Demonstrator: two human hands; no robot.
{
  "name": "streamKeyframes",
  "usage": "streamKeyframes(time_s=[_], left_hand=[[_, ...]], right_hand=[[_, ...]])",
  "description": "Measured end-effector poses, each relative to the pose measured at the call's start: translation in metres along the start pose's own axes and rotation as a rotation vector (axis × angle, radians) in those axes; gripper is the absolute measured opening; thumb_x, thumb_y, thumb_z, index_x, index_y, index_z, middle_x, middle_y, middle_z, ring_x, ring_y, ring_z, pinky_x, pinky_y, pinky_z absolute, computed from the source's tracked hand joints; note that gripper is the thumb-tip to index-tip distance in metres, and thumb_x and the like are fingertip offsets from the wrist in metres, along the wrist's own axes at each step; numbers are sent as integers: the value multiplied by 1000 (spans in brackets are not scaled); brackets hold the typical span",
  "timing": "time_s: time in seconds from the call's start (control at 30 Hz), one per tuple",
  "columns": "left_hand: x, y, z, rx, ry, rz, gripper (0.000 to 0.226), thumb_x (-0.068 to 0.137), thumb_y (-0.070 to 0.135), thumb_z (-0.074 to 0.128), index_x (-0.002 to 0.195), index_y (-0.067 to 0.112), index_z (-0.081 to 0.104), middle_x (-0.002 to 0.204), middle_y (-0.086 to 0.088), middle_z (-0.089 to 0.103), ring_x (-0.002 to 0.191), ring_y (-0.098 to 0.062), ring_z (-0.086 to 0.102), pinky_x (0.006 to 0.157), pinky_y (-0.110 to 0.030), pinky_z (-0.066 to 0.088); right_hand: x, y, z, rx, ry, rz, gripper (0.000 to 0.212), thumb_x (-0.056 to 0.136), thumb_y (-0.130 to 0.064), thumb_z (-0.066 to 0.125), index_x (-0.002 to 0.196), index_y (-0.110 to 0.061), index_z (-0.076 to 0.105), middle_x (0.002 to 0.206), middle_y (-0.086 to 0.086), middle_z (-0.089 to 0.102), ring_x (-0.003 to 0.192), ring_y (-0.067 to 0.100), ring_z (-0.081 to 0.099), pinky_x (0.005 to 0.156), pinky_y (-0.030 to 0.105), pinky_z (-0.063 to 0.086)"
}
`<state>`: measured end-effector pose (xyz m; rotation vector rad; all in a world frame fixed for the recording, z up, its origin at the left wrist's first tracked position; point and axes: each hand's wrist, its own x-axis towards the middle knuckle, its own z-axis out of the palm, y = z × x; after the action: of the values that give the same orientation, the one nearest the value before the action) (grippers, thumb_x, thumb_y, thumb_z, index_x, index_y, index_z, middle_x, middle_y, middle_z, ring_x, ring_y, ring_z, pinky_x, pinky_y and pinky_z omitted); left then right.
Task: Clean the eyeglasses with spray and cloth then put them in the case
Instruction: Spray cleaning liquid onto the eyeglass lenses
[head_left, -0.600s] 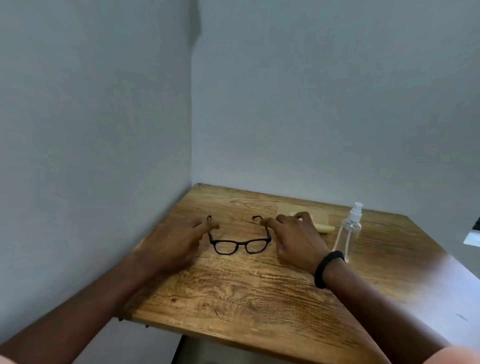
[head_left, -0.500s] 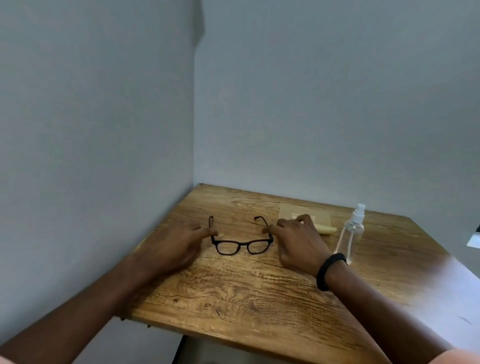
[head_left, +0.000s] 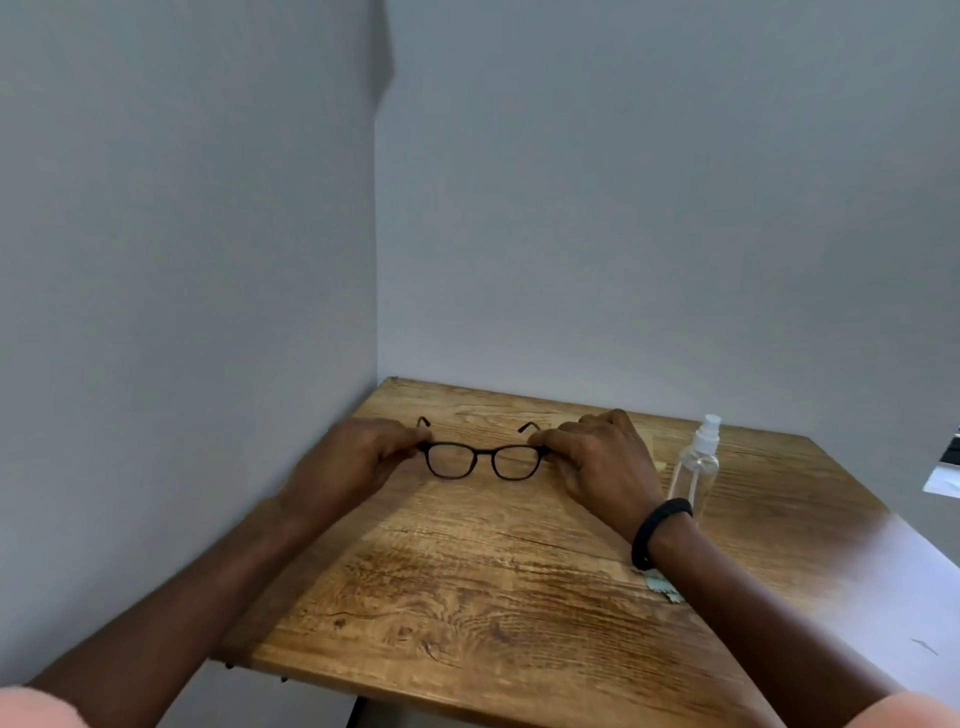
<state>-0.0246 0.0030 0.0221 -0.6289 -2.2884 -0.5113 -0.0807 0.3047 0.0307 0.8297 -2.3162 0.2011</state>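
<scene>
The wooden table (head_left: 493, 597) lay under both hands. The left hand (head_left: 348, 462) and the right hand (head_left: 602, 467) each pinched one end of the glasses (head_left: 483, 460), held upright between them. The spray bottle (head_left: 696, 467) stood just right of the right hand.

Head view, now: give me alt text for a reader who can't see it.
The left hand and right hand pinch black eyeglasses by the frame's outer ends, lenses facing the camera, over a wooden table in a grey-walled corner. A clear spray bottle stands upright beside the right hand, whose wrist bears a black wristband.
</scene>
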Motion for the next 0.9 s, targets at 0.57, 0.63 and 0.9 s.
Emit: streamKeyframes(time_s=[0.57,0.63,0.9], left_hand=[[161,53,-30,-231,339,91,31,92,0,57,109,14,79,86,5,78,81,-4,74,84,-31,62],[176,62,-30,-264,361,96,31,91,7,55,108,15,80,86,4,79,80,-4,74,82,-32,62],[200,88,-25,-250,497,157,30,87,-2,57,100,12,80,79,-1,77,75,-18,75,72,-43,61]], right_hand=[[65,69,-114,258,510,253,18,94,-17,69,100,-31,79,87,-17,77,84,8,72,67,39,58],[69,79,-125,279,538,263,18,95,-18,69,100,-31,79,86,-18,77,82,7,72,68,40,58],[52,85,-135,305,620,250,26,94,-24,72,118,-32,73,95,-17,76,79,2,69,68,35,58]])
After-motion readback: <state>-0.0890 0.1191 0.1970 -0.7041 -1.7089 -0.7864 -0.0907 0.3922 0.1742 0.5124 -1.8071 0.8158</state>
